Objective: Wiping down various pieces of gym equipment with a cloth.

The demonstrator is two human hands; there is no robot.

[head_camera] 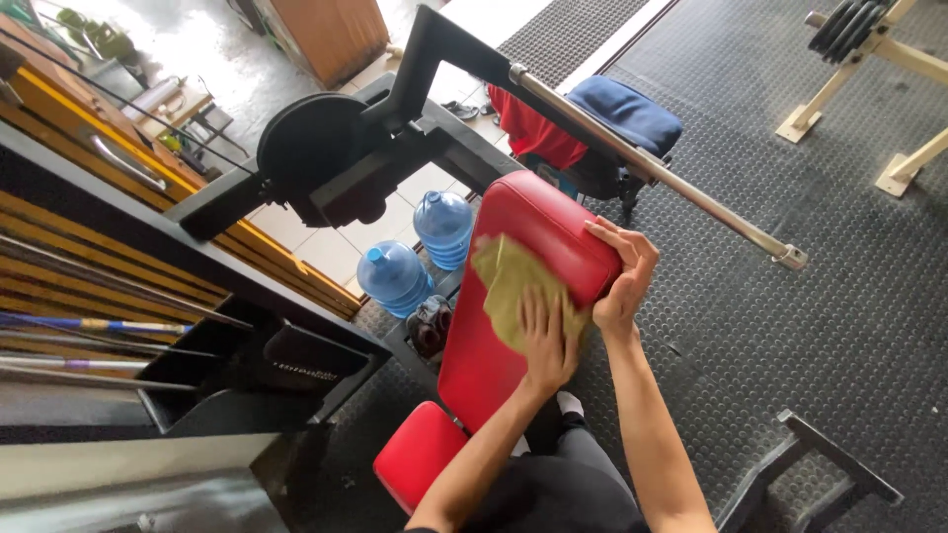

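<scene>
Head view: left hand (pixel 546 341) hides part of olive cloth (pixel 506 281).

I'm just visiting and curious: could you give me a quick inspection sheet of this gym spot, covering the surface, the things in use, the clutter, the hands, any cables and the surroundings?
Surface: red padded bench, back pad tilted up, small red seat pad below it.
Things in use: olive cloth spread on the back pad.
Clutter: two blue water jugs on the floor beside the bench; a dark shoe near them.
Hands: left hand pressed flat on the cloth; right hand grips the pad's right edge.
Cables: nothing seen.
Surroundings: black rubber floor mat; steel bar on a black machine with a weight plate; blue and red bag behind.
</scene>
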